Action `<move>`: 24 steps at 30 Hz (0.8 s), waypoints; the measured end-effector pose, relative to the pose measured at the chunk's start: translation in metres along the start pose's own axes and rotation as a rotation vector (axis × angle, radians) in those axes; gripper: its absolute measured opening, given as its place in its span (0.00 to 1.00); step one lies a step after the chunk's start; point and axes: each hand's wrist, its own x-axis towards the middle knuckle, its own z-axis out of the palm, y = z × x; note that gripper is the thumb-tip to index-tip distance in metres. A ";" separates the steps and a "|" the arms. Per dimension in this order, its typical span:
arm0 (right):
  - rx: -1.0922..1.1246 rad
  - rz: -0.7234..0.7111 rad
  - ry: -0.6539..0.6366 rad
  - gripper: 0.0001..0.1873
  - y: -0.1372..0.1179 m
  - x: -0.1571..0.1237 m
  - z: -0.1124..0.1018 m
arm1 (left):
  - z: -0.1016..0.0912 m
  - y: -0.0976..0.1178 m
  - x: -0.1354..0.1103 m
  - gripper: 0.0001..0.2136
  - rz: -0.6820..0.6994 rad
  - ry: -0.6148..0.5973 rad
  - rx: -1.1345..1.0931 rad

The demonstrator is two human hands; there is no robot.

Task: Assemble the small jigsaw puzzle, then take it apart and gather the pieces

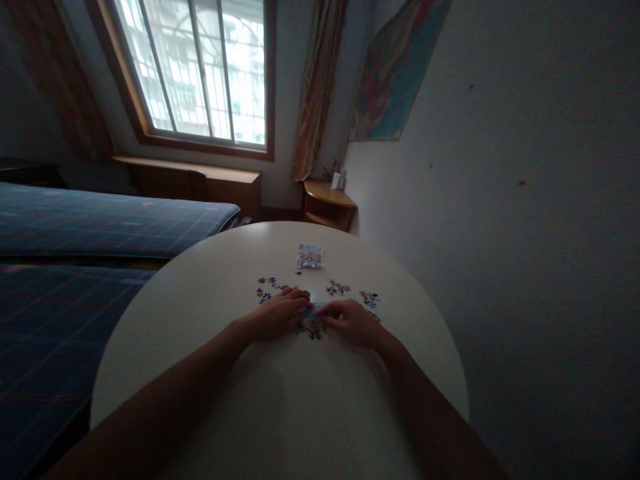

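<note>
A partly joined jigsaw puzzle with a light-blue strip lies on the round white table between my hands. My left hand rests over its left side, fingers stretched out and lying flat on it. At the right edge, the thumb and forefinger of my right hand are closed in a pinch on what looks like a puzzle piece, mostly hidden by the fingers. Loose puzzle pieces lie beyond my hands. More pieces are beside my right hand, and others by my left.
A small picture card lies beyond the pieces on the round white table. A mattress with a plaid cover is to the left. A wall runs along the right, and a corner shelf stands behind the table.
</note>
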 end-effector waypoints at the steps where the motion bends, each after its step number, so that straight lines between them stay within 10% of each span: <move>1: 0.009 -0.010 -0.006 0.12 0.000 0.000 0.001 | 0.000 -0.001 0.000 0.14 -0.007 -0.007 -0.012; 24: 0.006 -0.125 -0.037 0.15 -0.015 0.001 0.019 | -0.008 -0.022 -0.005 0.19 0.024 0.017 -0.157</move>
